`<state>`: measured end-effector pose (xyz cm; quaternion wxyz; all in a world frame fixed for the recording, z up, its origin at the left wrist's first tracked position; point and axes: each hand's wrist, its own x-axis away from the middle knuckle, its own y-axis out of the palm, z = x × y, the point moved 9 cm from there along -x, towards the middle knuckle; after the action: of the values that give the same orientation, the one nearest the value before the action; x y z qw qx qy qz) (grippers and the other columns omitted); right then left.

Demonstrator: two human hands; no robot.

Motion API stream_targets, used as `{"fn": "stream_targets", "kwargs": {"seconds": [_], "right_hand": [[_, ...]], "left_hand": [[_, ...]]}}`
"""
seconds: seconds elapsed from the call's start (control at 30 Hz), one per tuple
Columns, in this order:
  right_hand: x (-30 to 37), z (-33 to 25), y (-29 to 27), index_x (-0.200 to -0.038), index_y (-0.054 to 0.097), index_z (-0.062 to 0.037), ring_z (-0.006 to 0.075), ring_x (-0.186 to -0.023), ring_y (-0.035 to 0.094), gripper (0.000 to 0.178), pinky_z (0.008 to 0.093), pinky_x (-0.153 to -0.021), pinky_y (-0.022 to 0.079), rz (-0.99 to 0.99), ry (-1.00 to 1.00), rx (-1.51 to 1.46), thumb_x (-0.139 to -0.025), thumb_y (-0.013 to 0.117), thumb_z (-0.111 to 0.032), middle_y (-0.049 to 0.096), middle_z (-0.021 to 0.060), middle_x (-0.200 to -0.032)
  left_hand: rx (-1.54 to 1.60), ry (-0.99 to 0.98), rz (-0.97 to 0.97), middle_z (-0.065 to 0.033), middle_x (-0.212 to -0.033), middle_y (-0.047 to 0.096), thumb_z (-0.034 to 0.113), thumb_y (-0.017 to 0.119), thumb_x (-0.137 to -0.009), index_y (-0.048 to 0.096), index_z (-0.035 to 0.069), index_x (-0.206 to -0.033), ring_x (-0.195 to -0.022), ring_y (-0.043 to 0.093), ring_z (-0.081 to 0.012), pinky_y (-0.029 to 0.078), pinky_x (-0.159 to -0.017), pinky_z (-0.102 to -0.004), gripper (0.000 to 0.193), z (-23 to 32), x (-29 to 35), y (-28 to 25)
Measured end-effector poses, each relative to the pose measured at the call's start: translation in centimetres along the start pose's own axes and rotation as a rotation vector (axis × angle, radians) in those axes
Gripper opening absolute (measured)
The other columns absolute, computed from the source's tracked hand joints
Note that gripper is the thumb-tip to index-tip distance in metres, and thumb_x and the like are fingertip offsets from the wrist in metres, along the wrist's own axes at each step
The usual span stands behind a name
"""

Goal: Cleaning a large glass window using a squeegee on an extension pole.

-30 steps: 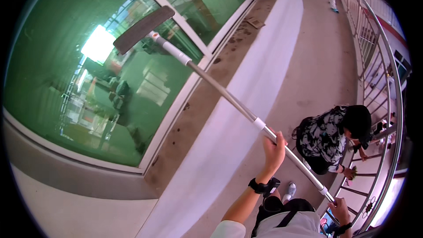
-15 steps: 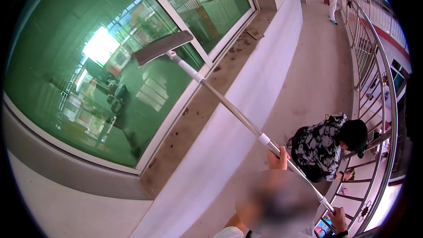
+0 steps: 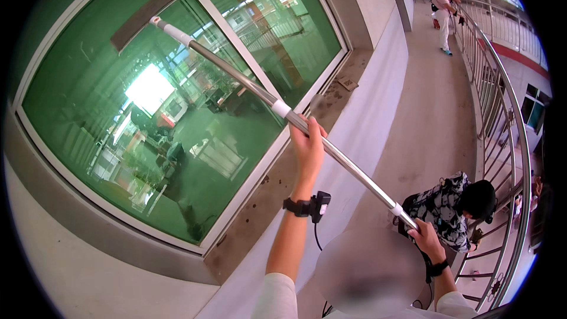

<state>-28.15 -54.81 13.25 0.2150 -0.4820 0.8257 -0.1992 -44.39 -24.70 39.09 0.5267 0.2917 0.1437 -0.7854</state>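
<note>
The floor (image 3: 422, 112) is a long, flat walkway. It is grey-brown and has some darker smudges. Far along it, a person in pale clothes (image 3: 443, 20) stands on the floor in blue shoes (image 3: 447, 52). Much nearer, a person in a black and white shirt (image 3: 436, 205) is bent down low, and their feet are hidden. Beside the walkway, a brown ledge (image 3: 251, 214) runs under the window. It looks dirty, with dark spots dotted along it. A small, flat, brown piece (image 3: 347, 83) lies on the ledge, toward the far end.
</note>
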Motion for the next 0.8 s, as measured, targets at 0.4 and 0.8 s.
{"fn": "stream_targets", "kwargs": {"seconds": [0.4, 0.8], "right_hand": [[-0.4, 4.8, -0.9, -0.078, 0.060, 0.0053, 0.0158, -0.052, 0.048, 0.033, 0.0330, -0.049, 0.038, -0.066, 0.240, 0.016, -0.086, 0.061, -0.026, 0.051, 0.0100, -0.056], [7.5, 15.0, 1.2, -0.076, 0.058, 0.0036, 0.0239, -0.061, 0.053, 0.037, 0.0379, -0.055, 0.040, -0.216, 0.466, 0.215, -0.082, 0.066, -0.033, 0.054, 0.0167, -0.066]], "left_hand": [[0.004, -0.149, -0.037, -0.0046, -0.077, 0.046, 0.012, 0.049, -0.095, 0.037, 0.003, -0.094, -0.060, 0.051, -0.0109, 0.043, -0.052, -0.0255, 0.015, -4.5, -0.6, 1.9], [0.090, -0.237, 0.010, -0.0030, -0.078, 0.045, 0.013, 0.048, -0.096, 0.034, 0.005, -0.096, -0.058, 0.051, -0.0097, 0.045, -0.055, -0.0246, 0.016, -10.9, 9.2, 1.2]]}}
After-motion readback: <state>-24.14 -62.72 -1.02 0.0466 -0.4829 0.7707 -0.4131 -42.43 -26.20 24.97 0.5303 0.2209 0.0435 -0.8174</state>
